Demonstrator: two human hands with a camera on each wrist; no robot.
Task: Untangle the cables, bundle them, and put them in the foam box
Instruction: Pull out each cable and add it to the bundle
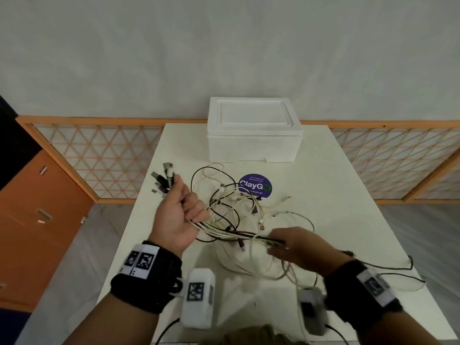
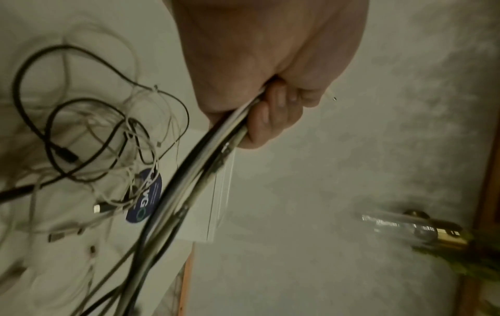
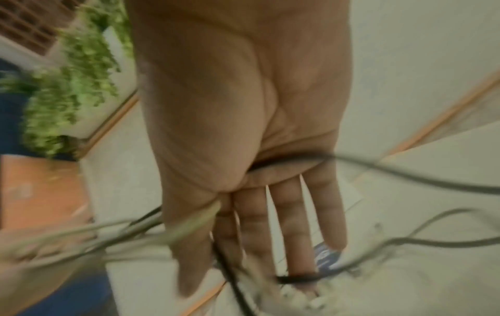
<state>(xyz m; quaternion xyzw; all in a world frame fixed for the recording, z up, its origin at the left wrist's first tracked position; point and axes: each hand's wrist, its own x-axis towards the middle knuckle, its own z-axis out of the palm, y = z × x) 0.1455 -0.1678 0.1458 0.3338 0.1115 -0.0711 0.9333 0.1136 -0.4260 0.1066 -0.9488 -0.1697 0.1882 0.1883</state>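
One white desk carries a closed foam box at its far edge. Nearer lies a tangle of cables over a round purple sticker. The left hand has its grip curled tight round a bunch of cable ends. The right hand, fingers nearly straight, has strands threaded between them.

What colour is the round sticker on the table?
Dark purple-blue with white lettering; the sticker shows best in the head view.

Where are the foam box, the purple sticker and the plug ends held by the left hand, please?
foam box point(image 1: 254, 143): head view, front wall.
purple sticker point(image 1: 254, 186): head view, its lettering.
plug ends point(image 1: 163, 181): head view, cluster above the fist.
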